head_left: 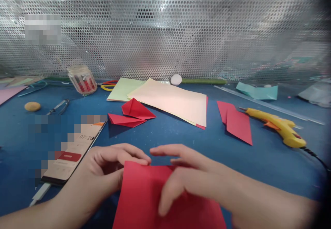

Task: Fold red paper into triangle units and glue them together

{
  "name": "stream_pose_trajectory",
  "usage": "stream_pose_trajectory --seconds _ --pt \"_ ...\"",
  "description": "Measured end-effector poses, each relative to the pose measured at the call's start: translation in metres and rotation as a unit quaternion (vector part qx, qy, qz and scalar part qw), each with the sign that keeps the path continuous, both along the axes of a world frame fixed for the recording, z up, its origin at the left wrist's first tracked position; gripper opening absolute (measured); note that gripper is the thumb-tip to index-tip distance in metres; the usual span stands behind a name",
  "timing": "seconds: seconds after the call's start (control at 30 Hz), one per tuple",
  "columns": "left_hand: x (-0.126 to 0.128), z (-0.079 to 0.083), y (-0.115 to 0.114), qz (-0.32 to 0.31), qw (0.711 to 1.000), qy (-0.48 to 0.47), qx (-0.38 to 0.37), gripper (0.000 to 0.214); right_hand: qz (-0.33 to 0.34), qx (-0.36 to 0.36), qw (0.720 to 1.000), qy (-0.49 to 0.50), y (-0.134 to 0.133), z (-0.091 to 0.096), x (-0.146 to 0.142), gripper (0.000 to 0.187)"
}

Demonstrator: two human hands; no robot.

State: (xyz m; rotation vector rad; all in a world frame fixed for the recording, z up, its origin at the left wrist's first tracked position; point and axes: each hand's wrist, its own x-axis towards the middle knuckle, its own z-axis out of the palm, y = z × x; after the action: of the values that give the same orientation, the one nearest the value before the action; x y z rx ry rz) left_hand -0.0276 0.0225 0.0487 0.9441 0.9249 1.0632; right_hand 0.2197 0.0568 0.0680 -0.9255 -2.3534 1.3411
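A sheet of red paper (144, 194) is tilted up at the front of the table. My left hand (111, 167) pinches its upper left corner, thumb on the near side and fingers behind the top edge. Over the sheet's right half hovers my right hand (191, 170), its fingers spread and slightly blurred. The right fingers look free of the paper, though one tip is close to its face. Beyond my hands lie folded red paper pieces (137, 111), and another folded red paper (238, 123) rests at the right.
Pale paper sheets (176, 99) are stacked in the middle. A yellow glue gun (279, 127) with a black cord lies right, near clear glue sticks (266, 103). Left are a phone (74, 153) on a cable, a compass (58, 106) and a glass jar (82, 80). Perforated metal (165, 32) stands behind.
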Motion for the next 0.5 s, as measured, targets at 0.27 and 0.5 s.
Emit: stream_pose_trajectory --seconds 0.27,0.5 --pt "0.0 -0.002 -0.002 0.03 0.99 0.094 0.103 0.008 -0.133 -0.062 0.989 0.028 -0.005 0.01 -0.014 0.027" --pt "0.001 0.0 -0.005 0.023 0.982 0.124 0.143 0.01 -0.199 -0.178 0.962 0.059 0.001 0.006 -0.015 0.03"
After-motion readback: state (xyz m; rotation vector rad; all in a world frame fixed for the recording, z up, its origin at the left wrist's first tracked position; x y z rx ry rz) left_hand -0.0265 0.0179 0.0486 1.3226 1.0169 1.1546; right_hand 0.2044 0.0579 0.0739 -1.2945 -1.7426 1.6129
